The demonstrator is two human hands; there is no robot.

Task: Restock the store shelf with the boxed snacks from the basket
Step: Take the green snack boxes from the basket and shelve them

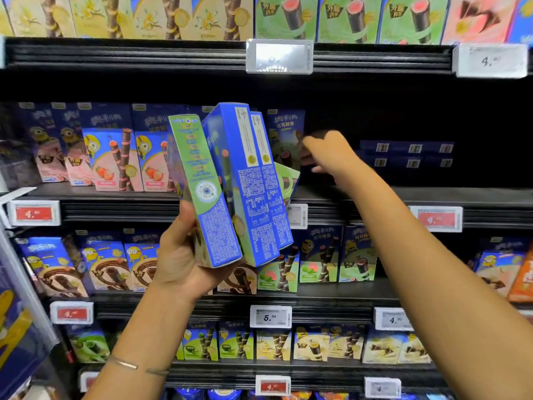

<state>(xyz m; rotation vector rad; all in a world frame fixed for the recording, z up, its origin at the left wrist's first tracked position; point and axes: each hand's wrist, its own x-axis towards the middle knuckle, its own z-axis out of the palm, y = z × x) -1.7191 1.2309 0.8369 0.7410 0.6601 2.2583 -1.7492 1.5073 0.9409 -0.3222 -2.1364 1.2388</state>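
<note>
My left hand [178,255] is raised in front of the shelves, gripping three tall blue-and-green snack boxes [239,180] by their lower ends, side panels toward me. A green box corner [287,180] pokes out, tilted, behind them. My right hand [328,154] reaches onto the middle shelf [403,194], its fingers at the right edge of a green-and-blue snack box [285,134] that stands there. Motion blur hides whether it grips that box. The basket is out of view.
Pink strawberry boxes [115,157] fill the middle shelf's left part. To the right of my right hand is a dark gap with flat blue boxes [409,154] at the back. The shelves above and below hold rows of similar boxes, with price tags [270,316] on the rails.
</note>
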